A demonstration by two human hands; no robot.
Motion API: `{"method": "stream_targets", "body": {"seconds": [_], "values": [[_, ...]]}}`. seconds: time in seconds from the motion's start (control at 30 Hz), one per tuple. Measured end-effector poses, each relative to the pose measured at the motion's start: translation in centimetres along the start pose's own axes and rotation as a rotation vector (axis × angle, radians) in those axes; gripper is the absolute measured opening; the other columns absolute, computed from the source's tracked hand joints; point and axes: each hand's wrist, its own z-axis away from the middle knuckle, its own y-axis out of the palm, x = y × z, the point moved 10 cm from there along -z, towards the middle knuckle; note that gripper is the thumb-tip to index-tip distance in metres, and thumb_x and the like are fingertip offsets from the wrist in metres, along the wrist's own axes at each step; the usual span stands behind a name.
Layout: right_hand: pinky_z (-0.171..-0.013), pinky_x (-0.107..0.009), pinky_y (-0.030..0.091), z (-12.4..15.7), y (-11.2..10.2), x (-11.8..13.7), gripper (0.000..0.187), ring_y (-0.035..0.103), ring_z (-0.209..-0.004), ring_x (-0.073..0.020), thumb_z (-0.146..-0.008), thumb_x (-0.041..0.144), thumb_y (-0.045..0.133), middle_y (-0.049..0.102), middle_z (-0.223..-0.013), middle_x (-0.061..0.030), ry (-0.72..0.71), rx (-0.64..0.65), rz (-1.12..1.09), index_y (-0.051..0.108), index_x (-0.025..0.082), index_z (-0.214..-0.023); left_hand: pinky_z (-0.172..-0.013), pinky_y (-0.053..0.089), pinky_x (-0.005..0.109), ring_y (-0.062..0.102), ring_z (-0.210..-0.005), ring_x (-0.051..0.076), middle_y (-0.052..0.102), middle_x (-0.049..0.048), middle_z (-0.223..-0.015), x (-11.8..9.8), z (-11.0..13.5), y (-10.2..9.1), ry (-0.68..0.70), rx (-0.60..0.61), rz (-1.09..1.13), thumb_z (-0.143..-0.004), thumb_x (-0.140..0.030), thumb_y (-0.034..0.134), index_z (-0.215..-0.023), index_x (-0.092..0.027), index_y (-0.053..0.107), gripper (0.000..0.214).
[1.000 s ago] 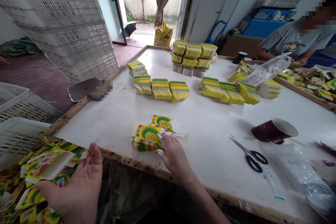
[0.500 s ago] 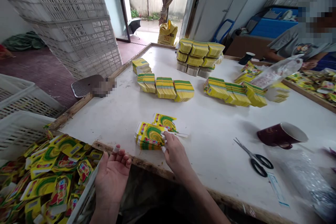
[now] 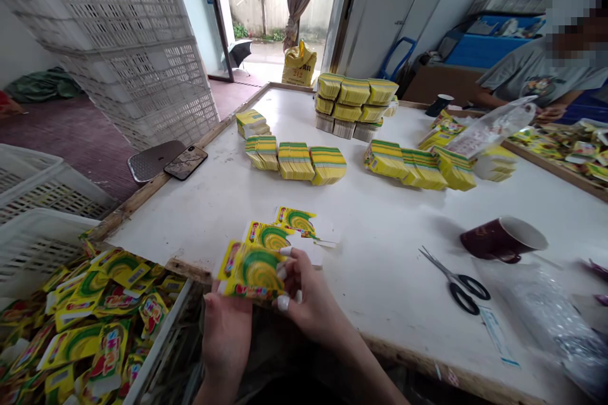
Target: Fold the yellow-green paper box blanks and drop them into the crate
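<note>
Both my hands hold a stack of yellow-green printed packets point(image 3: 249, 272) just above the near edge of the white table point(image 3: 380, 228). My left hand point(image 3: 225, 329) supports the stack from underneath, fingers closed on it. My right hand point(image 3: 304, 297) grips its right end with taped fingertips. A few loose packets point(image 3: 285, 228) lie on the table just behind the stack. A white crate point(image 3: 142, 367) full of the same packets point(image 3: 76, 335) stands at my lower left.
Rows of bundled packets point(image 3: 297, 161) and a taller pile point(image 3: 354, 104) fill the table's far side. Scissors point(image 3: 456, 281), a maroon mug point(image 3: 503, 240) and a plastic bag point(image 3: 555, 323) lie at right. Two phones point(image 3: 166, 161) rest at the left edge. Another person point(image 3: 536, 76) works at far right.
My right hand lifted the stack off the table toward me. My left hand rose from the crate side and took hold of the stack from below.
</note>
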Motion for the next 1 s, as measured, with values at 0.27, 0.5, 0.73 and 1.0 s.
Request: {"method": "stream_targets", "body": {"seconds": [0.27,0.5,0.73,1.0], "values": [[-0.063,-0.024,0.043,1.6,3.0,0.1,0.070,0.051,-0.069,-0.0133,-0.065,-0.001,0.054,0.052,-0.083,0.0043,0.041,0.062,-0.134,0.042,0.026,-0.129,-0.083,0.055,0.034,0.061,-0.084,0.021,0.062,0.0037,-0.083,-0.9,0.0,2.9,0.048,0.111,0.043,-0.071,-0.061,0.067,-0.092,-0.018,0.068,0.048],[-0.061,-0.024,0.038,2.0,4.1,0.8,0.056,0.045,-0.068,-0.0143,-0.064,0.007,0.065,0.051,-0.077,0.0043,0.016,0.087,0.025,0.056,0.024,-0.116,-0.059,0.050,0.022,0.048,-0.062,0.012,0.048,-0.0026,-0.069,-1.3,-1.0,2.0,0.074,-0.014,0.049,-0.063,-0.075,0.068,-0.078,-0.020,0.060,0.058],[-0.066,-0.025,0.043,0.5,0.9,0.4,0.025,0.053,-0.073,-0.0155,-0.075,0.030,0.071,0.055,-0.078,0.0023,0.078,-0.073,-0.289,0.061,0.021,-0.096,-0.066,0.056,0.034,0.066,-0.076,0.023,0.071,0.0041,-0.082,0.6,-0.5,1.1,-0.025,-0.027,-0.126,-0.060,-0.069,0.075,-0.082,-0.021,0.068,0.053],[-0.064,-0.025,0.046,1.1,-3.0,3.2,0.007,0.056,-0.070,-0.0153,-0.083,0.017,0.064,0.060,-0.076,-0.0006,-0.190,-0.174,0.107,0.069,0.020,-0.079,-0.075,0.057,0.033,0.070,-0.081,0.024,0.076,0.0081,-0.086,-0.7,-1.2,0.5,-0.056,0.059,-0.223,-0.060,-0.058,0.082,-0.086,-0.018,0.075,0.049]]}}
